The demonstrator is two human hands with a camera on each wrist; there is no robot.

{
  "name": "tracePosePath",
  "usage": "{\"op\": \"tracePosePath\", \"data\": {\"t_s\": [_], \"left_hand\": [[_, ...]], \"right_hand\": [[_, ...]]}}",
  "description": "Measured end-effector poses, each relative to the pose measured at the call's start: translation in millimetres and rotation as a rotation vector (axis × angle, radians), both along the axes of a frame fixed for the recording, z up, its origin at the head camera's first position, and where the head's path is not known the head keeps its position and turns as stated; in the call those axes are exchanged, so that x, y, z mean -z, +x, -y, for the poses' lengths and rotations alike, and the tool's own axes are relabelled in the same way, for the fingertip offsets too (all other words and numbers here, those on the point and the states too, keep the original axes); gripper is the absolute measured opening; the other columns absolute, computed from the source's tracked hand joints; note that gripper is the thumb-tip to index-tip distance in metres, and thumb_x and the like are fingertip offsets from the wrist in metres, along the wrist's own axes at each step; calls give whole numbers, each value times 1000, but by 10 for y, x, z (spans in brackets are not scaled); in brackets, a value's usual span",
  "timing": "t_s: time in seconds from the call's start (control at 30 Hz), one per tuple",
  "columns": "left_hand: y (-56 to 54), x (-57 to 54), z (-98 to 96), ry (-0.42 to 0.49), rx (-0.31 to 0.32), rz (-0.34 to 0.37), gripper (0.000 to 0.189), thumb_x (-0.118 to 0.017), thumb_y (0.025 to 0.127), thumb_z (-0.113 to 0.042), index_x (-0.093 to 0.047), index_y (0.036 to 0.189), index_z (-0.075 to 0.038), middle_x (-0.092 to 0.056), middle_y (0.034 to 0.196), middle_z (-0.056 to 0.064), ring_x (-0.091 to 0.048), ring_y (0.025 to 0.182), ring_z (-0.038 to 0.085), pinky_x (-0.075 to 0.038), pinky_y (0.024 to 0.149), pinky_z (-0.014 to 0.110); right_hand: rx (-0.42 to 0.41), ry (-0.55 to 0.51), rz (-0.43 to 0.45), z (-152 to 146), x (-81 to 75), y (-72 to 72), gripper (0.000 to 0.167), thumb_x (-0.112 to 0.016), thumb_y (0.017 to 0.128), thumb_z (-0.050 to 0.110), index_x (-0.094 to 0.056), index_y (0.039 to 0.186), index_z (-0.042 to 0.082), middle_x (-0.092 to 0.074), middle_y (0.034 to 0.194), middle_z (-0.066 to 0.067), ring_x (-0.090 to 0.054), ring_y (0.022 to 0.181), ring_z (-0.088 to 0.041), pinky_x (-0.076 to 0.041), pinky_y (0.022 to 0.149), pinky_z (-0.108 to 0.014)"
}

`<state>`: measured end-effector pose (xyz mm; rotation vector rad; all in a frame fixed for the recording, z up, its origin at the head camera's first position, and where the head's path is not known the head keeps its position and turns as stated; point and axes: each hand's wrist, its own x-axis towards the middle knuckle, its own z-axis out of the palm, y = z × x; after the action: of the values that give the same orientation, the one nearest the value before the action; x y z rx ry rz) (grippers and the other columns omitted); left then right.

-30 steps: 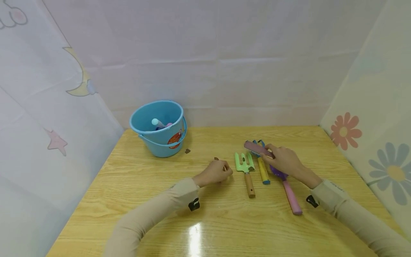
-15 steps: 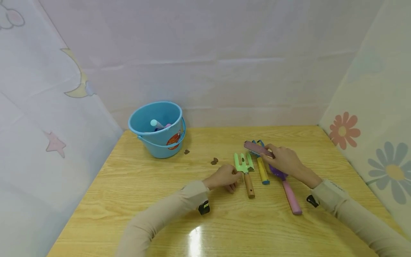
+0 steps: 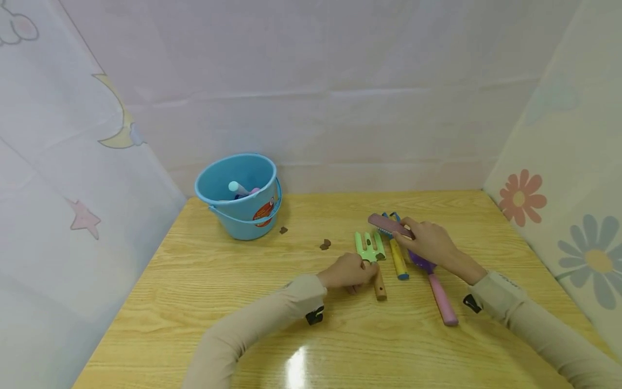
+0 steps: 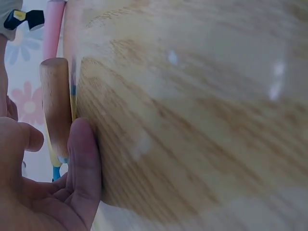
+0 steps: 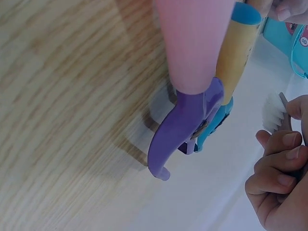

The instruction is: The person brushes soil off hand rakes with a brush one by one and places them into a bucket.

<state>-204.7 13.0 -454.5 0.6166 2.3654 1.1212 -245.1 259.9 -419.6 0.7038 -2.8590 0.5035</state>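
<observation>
My left hand is at the wooden handle of a small green hand fork lying on the table. In the left wrist view, thumb and fingers of the left hand stand on either side of the handle, with a gap at the thumb. Brown flecks lie on the fork's head. My right hand grips a mauve brush with pale bristles, raised above the tools. Under and beside it lie a yellow-handled blue rake and a purple tool with a pink handle.
A light blue bucket with several handles inside stands at the back left. Brown bits lie on the wooden table, with another brown bit by the bucket. Fabric walls enclose the back and sides.
My left hand has moved right and slightly towards me, from the brown bits to the fork's handle, uncovering those bits. My right hand and the brush have stayed nearly still.
</observation>
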Motion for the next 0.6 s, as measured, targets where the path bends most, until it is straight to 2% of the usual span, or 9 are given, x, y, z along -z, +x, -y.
{"op": "tracePosePath", "data": {"t_s": [0.1,0.33,0.5,0.6], "left_hand": [[2,-18,-17,-34,32,-65,63,-43,102,-39,-53,48,-6,-50,42,5,-58,39,17,-48,41,28],[24,-32,-80,-121,30,-113,66,-47,100,-46,-55,47,-7,-47,39,2,-55,35,15,-39,36,23],[38,-63,-105,-166,42,-175,67,-49,101,-46,-50,44,-11,-42,36,-3,-54,34,15,-39,35,23],[45,-75,-110,-171,31,-174,64,-50,101,-45,-48,45,-14,-41,36,-5,-55,35,15,-41,35,23]], "right_hand": [[6,5,10,5,-5,-9,44,-58,100,38,-62,116,-3,-39,51,5,-34,42,-10,-28,40,-28],[2,0,14,28,-7,-1,44,-57,100,38,-62,116,-2,-38,52,5,-34,42,-10,-28,40,-27],[0,-2,20,49,-23,1,44,-57,100,37,-62,115,-3,-38,52,5,-34,42,-10,-28,40,-27],[-3,0,30,62,-26,3,44,-58,100,37,-62,116,-4,-38,52,5,-34,42,-9,-28,40,-27]]}}
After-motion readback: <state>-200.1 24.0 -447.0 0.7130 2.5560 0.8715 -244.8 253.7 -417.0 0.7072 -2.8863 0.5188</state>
